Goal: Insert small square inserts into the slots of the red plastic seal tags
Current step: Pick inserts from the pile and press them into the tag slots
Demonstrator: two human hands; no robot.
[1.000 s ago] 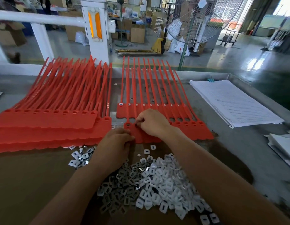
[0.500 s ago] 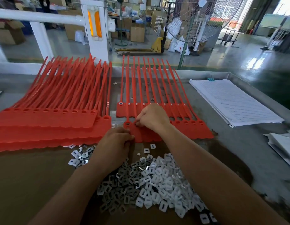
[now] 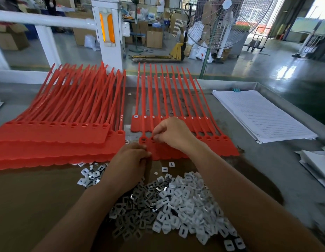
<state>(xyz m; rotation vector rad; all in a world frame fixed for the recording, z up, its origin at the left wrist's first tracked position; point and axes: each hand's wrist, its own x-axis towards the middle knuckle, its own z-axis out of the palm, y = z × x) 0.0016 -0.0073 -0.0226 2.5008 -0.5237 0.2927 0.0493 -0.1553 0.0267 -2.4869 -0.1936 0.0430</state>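
— What has changed in the last second?

— Hardly anything. The right hand has stayed over the second slot from the left on the front strip of tags, its fingertips bunched down on that slot. The left hand has crept a touch forward and now sits against the strip's near edge, just below the first slot.

— Is the right grip holding an insert?

— I can't tell. The grip is narrow, thumb and fingers pinched together right at the slot, but whatever is between them is hidden. The left grip is curled too, with its back toward the camera. Whether it pinches the strip's edge or keeps spare inserts, I can't say.

— So what does that mean for the job?

— I'd judge this is one insert being seated, a press that takes a moment, not a move to a new slot. The slots at the right end of that strip look dark and unfilled, so most of the strip is left to do.

— And the supply?

— The pile of inserts lies on the table just under both forearms, close to hand. The back strip, behind the front one, shows white in its slots, so it looks done. A big stack of tags lies to the left with no white showing in its slots.
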